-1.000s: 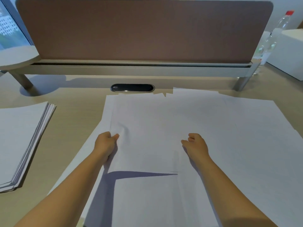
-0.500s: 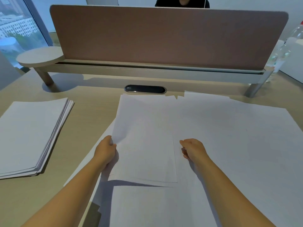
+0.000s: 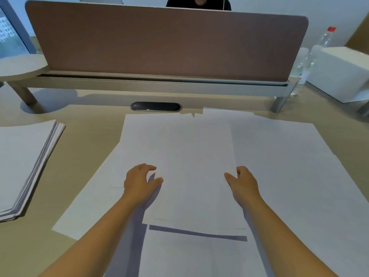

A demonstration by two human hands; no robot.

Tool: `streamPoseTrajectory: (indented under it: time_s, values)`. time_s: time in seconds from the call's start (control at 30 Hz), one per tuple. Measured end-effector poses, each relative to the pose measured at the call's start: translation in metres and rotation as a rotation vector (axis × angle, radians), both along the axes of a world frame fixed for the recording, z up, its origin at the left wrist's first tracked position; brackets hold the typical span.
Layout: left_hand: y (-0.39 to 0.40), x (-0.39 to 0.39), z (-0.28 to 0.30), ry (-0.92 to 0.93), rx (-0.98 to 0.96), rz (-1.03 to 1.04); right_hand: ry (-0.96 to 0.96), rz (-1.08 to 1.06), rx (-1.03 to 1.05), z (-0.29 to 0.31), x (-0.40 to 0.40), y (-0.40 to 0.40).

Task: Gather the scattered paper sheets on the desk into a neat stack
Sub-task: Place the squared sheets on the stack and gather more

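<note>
Several white paper sheets lie spread and overlapping across the middle and right of the desk. One sheet in the centre is raised at its near edge and casts a dark shadow strip on the sheet below it. My left hand pinches this sheet's left edge between thumb and curled fingers. My right hand grips its right edge. Another sheet lies slanted under my left forearm. A thick stack of paper sits apart at the left.
A brown divider panel on a raised rail closes the back of the desk, with a dark cable slot in front. A water bottle and a white box stand back right. A person sits behind the divider.
My right hand went from a loose fist on the papers to gripping the centre sheet's right edge. My left hand shifted right. The sheet's near edge now lifts off the desk.
</note>
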State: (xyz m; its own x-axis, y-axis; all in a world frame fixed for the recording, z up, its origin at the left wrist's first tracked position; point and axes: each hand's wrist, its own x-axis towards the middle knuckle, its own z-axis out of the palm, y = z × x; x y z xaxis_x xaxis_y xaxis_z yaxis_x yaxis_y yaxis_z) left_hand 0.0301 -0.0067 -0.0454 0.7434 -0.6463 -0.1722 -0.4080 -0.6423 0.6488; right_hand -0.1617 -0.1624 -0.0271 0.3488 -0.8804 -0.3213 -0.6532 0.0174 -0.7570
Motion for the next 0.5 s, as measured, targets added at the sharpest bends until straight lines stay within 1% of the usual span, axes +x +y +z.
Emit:
streamPoseTrajectory:
  time_s: [0.03,0.1,0.13,0.17,0.2,0.27,0.37,0.5]
  values:
    - [-0.002,-0.004,-0.004,-0.082,0.135,-0.029,0.109,-0.008,-0.082,-0.004,-0.012,-0.003]
    - [-0.001,-0.011,-0.011,-0.205,0.358,-0.087,0.402,0.036,-0.217,-0.008,-0.034,-0.007]
    - [0.001,-0.015,-0.014,-0.217,0.431,-0.105,0.534,0.073,-0.23,-0.013,-0.044,-0.008]
    - [0.002,-0.019,-0.017,-0.223,0.48,-0.12,0.623,0.096,-0.203,-0.019,-0.053,-0.008]
    - [0.003,-0.022,-0.019,-0.218,0.508,-0.13,0.66,0.106,-0.155,-0.025,-0.061,-0.008]
    - [0.001,-0.029,-0.018,-0.221,0.524,-0.136,0.663,0.115,-0.074,-0.033,-0.068,-0.005]
    - [-0.011,-0.042,-0.014,-0.163,0.493,-0.172,0.573,0.084,-0.016,-0.031,-0.055,-0.001]
    - [-0.03,-0.066,-0.01,-0.091,0.44,-0.222,0.289,0.041,0.067,-0.016,-0.023,0.009]
